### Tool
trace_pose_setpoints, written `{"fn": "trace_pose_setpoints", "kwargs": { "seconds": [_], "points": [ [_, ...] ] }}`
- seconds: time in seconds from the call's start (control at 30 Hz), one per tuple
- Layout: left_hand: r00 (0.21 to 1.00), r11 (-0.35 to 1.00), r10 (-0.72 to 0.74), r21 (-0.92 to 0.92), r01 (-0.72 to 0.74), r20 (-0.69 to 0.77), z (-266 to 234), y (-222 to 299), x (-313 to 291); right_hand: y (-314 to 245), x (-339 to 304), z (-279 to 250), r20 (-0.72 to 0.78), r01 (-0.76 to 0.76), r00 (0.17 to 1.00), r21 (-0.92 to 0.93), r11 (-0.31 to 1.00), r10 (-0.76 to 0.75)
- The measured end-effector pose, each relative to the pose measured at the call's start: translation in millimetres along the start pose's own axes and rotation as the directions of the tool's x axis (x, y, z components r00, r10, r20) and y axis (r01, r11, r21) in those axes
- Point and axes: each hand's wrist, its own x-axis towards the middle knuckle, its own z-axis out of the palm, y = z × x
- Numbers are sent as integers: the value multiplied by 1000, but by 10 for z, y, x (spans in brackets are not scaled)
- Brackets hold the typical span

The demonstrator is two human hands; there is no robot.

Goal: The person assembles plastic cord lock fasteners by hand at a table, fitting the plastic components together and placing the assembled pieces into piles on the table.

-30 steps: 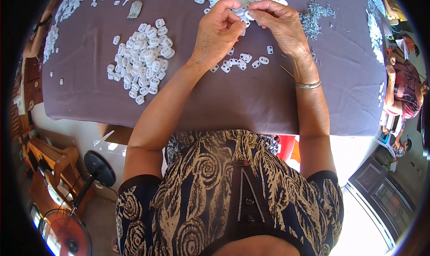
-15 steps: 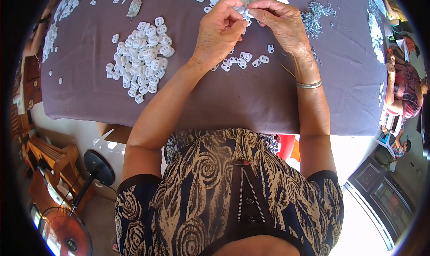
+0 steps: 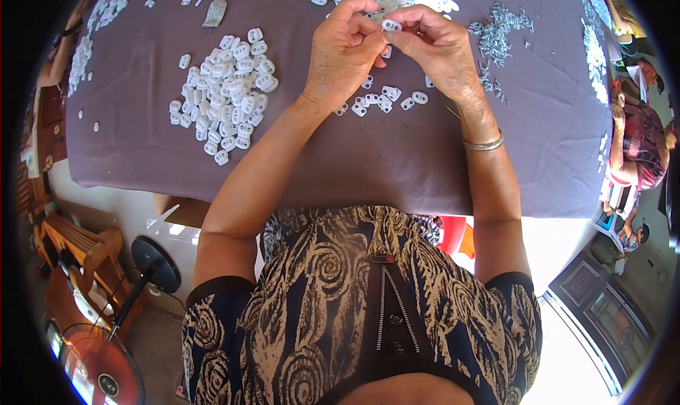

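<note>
A small white plastic piece [image 3: 391, 25] is pinched between left hand [image 3: 345, 51] and right hand [image 3: 438, 49] fingertips, seemingly shared, above loose white pieces [image 3: 382, 100] on the purple cloth [image 3: 368, 164], a bigger pile [image 3: 223, 93] lying left.

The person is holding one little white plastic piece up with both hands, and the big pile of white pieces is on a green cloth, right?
Not quite: the cloth is greyish purple, not green, as the head view shows. The rest holds: the left hand and right hand pinch one small white plastic piece between them, and the big pile of white pieces lies on that cloth.
</note>
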Motion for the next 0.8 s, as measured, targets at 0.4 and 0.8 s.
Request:
{"fn": "trace_pose_setpoints", "kwargs": {
  "seconds": [0.4, 0.8],
  "points": [
    [996, 1000, 24, 8, -25, 85, -81, 12, 38, -71, -48, -61, 34, 132, 991, -274, 953, -128],
    [992, 997, -62, 53, 56, 112, -93, 83, 54, -77, -73, -9, 49, 305, 950, -366, 880, -309]
  ]
}}
